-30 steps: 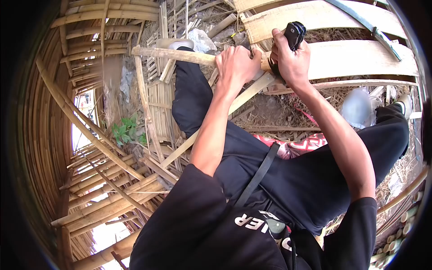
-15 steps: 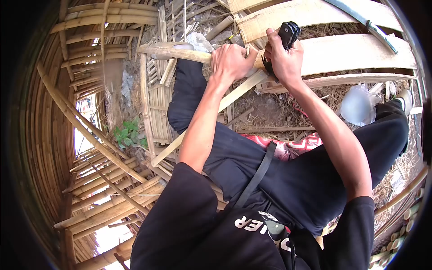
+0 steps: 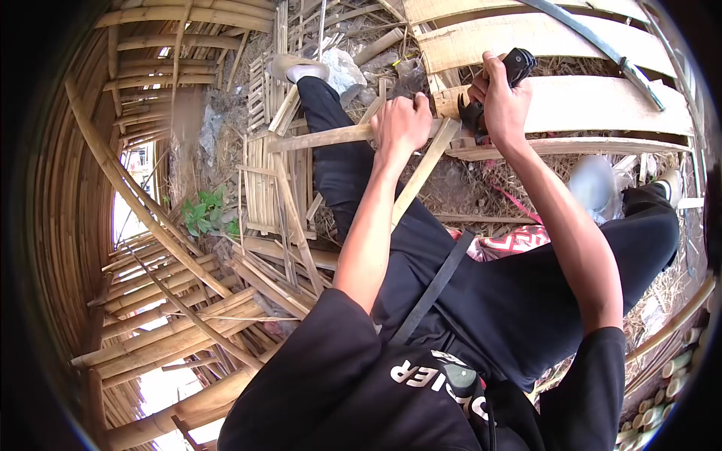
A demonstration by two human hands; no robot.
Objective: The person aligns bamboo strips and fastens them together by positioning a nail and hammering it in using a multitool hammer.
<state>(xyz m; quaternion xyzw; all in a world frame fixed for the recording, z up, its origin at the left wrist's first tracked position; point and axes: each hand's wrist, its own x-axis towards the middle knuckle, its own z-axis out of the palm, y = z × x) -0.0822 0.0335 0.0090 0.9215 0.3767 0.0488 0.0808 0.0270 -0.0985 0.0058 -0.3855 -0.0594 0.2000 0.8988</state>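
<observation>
My left hand [image 3: 402, 129] is closed round a long pale wooden handle [image 3: 320, 138], which sticks out leftward. A short greyish flat part shows between my hands. On the right, my right hand [image 3: 505, 109] is closed, with a black object [image 3: 519, 68] at the top of the fist and a curved black part [image 3: 471, 116] beside the fingers; what the fingers grip is unclear. A thin bamboo strip [image 3: 423, 177] slants from near the right fingers down to my left thigh.
Wide pale bamboo slats [image 3: 594, 104] lie at upper right, with a long dark-handled blade [image 3: 583, 30] across them. Bamboo lattice [image 3: 259, 188], cut sticks and a green plant [image 3: 204, 214] are left. A clear plastic bag [image 3: 594, 188] lies near my right foot.
The wooden handle has moved right and down with my left hand. Its left end now lies lower, over the lattice. The thin strip stands steeper, and the right hand has shifted slightly right.
</observation>
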